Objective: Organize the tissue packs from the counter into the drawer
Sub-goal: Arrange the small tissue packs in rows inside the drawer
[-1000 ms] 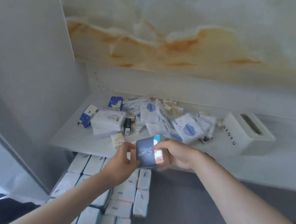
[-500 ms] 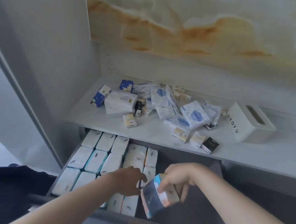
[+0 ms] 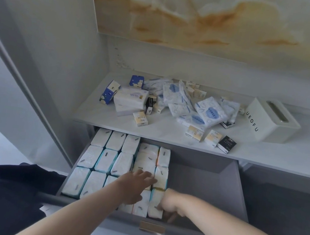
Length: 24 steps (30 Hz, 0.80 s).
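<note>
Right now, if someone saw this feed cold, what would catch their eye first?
The open drawer, its left half packed with neat rows of tissue packs, with the left hand lying flat on them and the right hand curled on the front pack of the rightmost row. Above, a loose pile of packs sprawls on the counter, beside a white tissue box lettered UEOFU at its right.

The left hand (image 3: 137,187), right hand (image 3: 171,203) and both forearms are bare; dark navy fabric clothing (image 3: 2,195) shows at eight o'clock.
</note>
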Available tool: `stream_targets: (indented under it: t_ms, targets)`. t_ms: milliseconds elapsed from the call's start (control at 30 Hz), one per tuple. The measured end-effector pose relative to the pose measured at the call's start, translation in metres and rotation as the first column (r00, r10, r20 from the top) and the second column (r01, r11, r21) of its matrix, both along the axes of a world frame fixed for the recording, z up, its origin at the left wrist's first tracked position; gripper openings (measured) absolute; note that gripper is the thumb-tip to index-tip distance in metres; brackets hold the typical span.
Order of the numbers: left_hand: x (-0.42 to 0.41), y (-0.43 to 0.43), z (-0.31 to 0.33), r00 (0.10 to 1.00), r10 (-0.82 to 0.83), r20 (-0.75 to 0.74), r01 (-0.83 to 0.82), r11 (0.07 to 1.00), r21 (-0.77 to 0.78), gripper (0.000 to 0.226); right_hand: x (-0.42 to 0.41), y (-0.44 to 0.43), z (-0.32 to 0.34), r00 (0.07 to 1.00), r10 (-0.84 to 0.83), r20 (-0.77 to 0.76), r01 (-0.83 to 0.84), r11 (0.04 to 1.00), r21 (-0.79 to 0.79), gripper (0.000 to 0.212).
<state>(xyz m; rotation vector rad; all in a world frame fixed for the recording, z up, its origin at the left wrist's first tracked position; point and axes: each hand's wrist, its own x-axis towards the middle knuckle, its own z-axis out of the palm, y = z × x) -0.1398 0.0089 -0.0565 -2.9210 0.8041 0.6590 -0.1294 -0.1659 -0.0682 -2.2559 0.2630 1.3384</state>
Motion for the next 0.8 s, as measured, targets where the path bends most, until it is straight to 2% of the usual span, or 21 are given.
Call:
stream_targets:
  t_ms: [67,167,267,333,400,500,567,667,733,767,800]
  targets:
    - [0.0,-0.002,0.0,1.0,-0.016,-0.007,0.016,1.0,-0.011,0.071,0.001,0.0,-0.006,0.998,0.035,0.051,-0.033,0.999,-0.044,0.026]
    - [-0.001,-0.005,-0.004,0.998,-0.043,-0.037,0.044,0.999,0.029,0.07,0.004,-0.004,-0.005,0.982,0.128,0.138,-0.117,0.99,-0.081,0.042]
    - [0.005,-0.009,-0.002,0.998,-0.022,-0.059,0.023,1.0,0.021,0.063,0.011,-0.01,0.001,0.931,0.355,0.08,-0.349,0.934,-0.079,0.039]
    - [0.013,-0.011,0.005,0.995,0.042,-0.095,-0.047,0.997,-0.059,0.055,0.021,-0.014,0.01,0.923,0.38,0.058,-0.376,0.924,-0.07,0.032]
    - [0.024,-0.011,0.013,0.984,0.129,-0.126,-0.148,0.977,-0.155,0.051,0.037,-0.016,0.019,0.905,0.401,0.141,-0.389,0.915,-0.106,0.026]
    - [0.041,-0.011,0.024,0.967,0.241,-0.084,-0.255,0.932,-0.259,0.047,0.063,-0.019,0.037,0.833,0.388,0.394,-0.35,0.922,-0.167,0.018]
    - [0.053,-0.01,0.032,0.957,0.29,-0.006,-0.276,0.907,-0.318,0.044,0.08,-0.024,0.051,0.729,0.337,0.595,-0.291,0.94,-0.177,0.022]
    - [0.072,-0.005,0.042,0.919,0.366,0.146,-0.276,0.862,-0.426,0.044,0.101,-0.034,0.069,0.441,0.324,0.837,-0.216,0.944,-0.251,0.026]
    - [0.084,0.003,0.048,0.863,0.434,0.259,-0.276,0.834,-0.478,0.046,0.117,-0.042,0.072,0.264,0.346,0.9,-0.158,0.937,-0.313,0.027]
    - [0.091,0.007,0.051,0.829,0.466,0.309,-0.287,0.828,-0.481,0.048,0.124,-0.047,0.069,0.229,0.381,0.896,-0.125,0.924,-0.361,0.033]
    - [0.097,0.013,0.052,0.798,0.497,0.34,-0.315,0.827,-0.466,0.052,0.13,-0.053,0.065,0.247,0.435,0.866,-0.09,0.9,-0.426,0.042]
